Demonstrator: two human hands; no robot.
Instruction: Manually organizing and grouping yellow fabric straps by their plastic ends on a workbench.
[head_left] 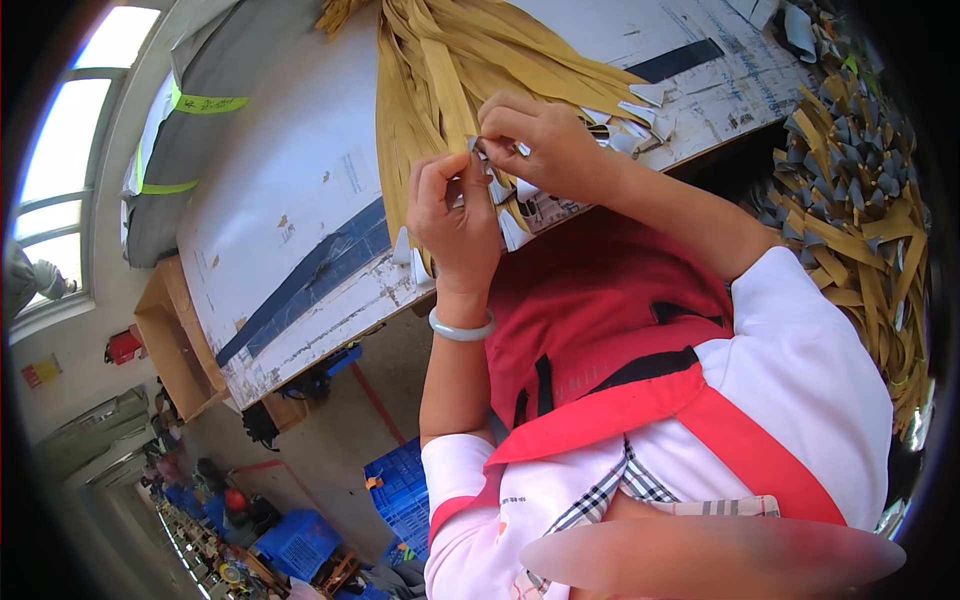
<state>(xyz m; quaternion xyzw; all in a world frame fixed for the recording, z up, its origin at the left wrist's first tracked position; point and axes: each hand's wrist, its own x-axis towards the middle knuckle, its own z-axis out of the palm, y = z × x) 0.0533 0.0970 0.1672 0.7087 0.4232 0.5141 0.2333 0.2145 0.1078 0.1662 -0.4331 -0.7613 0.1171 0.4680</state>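
Observation:
A bundle of long mustard-coloured fabric straps [430, 70] lies fanned over the white worktable [300, 190], with white and grey end pieces along the near edge. My left hand [455, 215], below a pale bangle [461, 326], pinches a small grey strap end [474, 146] between thumb and fingertips. From the other side my right hand [548, 145] closes its fingertips at the same strap end. Where the fingers meet, part of it is hidden. Loose white-tipped ends hang just under both hands at the table's edge.
At the right hangs a thick heap of similar straps with grey tips [850, 190]. Grey cloth with bright yellow-green bands [205, 104] is at the table's far left. A cardboard box [170, 340] adjoins the table's left end. Blue crates [400, 495] stand on the floor below.

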